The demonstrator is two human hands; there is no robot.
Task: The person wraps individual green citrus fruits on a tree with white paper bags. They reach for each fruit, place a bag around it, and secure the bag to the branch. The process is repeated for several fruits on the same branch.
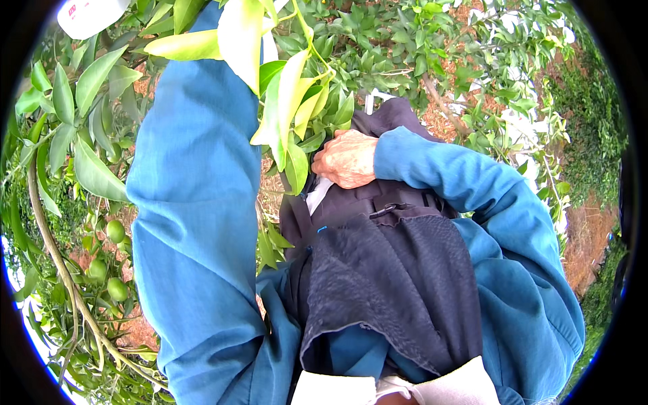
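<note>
My left arm, in a blue sleeve (pixel 202 177), reaches up past the top of the picture, and the hand itself is out of view. At my waist rests my right hand (pixel 349 159), its fingers curled and partly hidden behind bright green leaves (pixel 288 111). Directly below the knuckles, a white piece of material (pixel 319 195) shows against my dark clothing. Whether the fingers grip it cannot be seen. A dark apron (pixel 390 283) covers my front, and a strap with a black buckle (pixel 387 210) crosses it.
Several round green fruits (pixel 115 231) hang among leaves on the left, beside a bent branch (pixel 61 263). A white object (pixel 91 17) with red marks sits at the top left. Leafy shrubs (pixel 395 40) stand ahead, over reddish-brown ground (pixel 587 248).
</note>
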